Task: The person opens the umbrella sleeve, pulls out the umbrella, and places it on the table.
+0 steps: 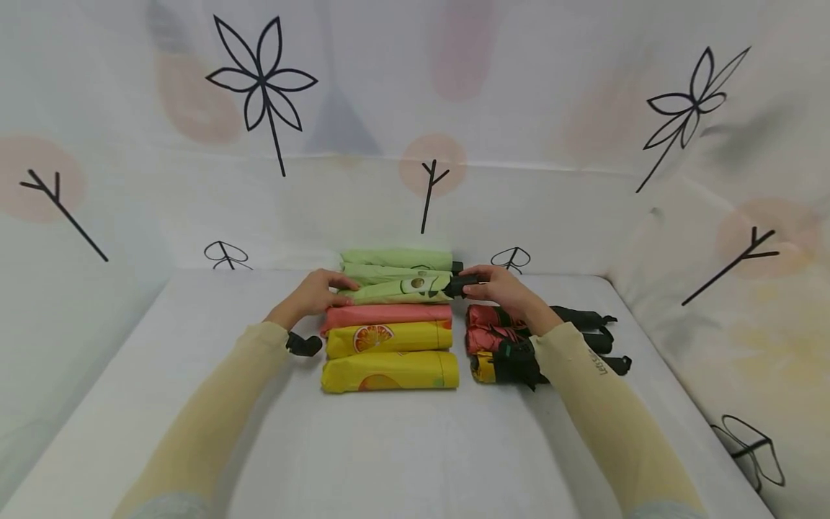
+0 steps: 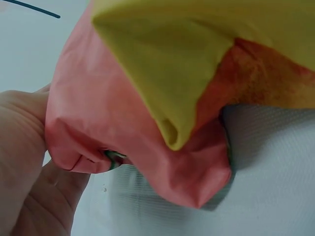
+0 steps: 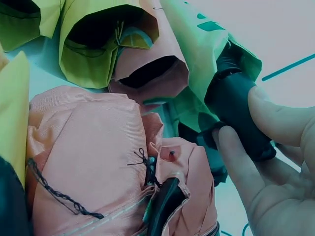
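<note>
A folding umbrella with a light green avocado-print cover (image 1: pixel 389 290) lies across the back of the table. My right hand (image 1: pixel 509 292) pinches its black handle (image 3: pixel 236 110) between thumb and fingers. At the cover's other end, my left hand (image 1: pixel 318 292) holds it with thumb and fingertips; the left wrist view hides that grip behind a pink sleeve (image 2: pixel 93 108). Two more green rolls (image 1: pixel 397 257) lie just behind. In front are the pink sleeve and two yellow fruit-print sleeves (image 1: pixel 395 371), whose open ends show in the right wrist view.
Under my right forearm lie several folded umbrellas, pink (image 1: pixel 481 339) and yellow (image 1: pixel 483 367), with black handles (image 1: pixel 586 318) pointing right. A small black piece (image 1: pixel 303 344) sits by my left wrist. Patterned cloth (image 1: pixel 363 202) walls the white table (image 1: pixel 389 454) at back and sides.
</note>
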Demonstrator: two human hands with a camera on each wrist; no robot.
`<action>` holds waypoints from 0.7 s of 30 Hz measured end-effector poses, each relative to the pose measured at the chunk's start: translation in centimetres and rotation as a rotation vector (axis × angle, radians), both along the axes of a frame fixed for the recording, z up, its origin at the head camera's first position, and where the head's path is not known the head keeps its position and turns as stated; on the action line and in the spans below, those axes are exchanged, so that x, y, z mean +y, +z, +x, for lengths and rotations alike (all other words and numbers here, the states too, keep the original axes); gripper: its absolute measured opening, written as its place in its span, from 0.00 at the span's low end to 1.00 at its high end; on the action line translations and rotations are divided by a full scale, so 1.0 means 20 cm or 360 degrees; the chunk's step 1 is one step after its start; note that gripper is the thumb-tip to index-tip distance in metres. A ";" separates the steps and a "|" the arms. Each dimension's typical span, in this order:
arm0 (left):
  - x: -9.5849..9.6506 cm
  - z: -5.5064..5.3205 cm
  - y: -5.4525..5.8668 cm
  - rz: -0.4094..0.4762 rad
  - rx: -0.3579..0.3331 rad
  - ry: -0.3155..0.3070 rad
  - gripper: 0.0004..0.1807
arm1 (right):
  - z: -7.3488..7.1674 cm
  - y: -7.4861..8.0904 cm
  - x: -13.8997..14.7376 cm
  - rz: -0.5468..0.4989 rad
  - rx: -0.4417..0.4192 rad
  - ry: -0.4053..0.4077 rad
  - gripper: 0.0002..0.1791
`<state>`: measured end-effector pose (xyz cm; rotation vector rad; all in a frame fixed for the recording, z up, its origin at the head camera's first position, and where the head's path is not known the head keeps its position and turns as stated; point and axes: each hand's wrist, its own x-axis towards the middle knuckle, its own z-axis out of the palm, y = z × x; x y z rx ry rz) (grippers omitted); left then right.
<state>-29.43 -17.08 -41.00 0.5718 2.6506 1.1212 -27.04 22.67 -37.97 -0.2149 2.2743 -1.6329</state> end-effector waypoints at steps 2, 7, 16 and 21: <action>0.00 0.00 0.00 0.0015 -0.0009 0.0005 0.16 | 0.00 0.01 0.00 -0.0008 0.0005 -0.0008 0.25; -0.01 0.00 0.00 0.0057 -0.0018 0.0014 0.15 | 0.00 0.01 0.01 0.0007 0.0017 -0.0024 0.25; -0.03 0.01 -0.01 0.0030 0.0051 0.0007 0.16 | 0.02 0.00 0.07 -0.0019 0.0020 -0.0018 0.26; -0.03 0.01 -0.02 0.0035 0.0066 0.0014 0.15 | 0.03 -0.01 0.09 0.0115 0.0060 -0.0025 0.28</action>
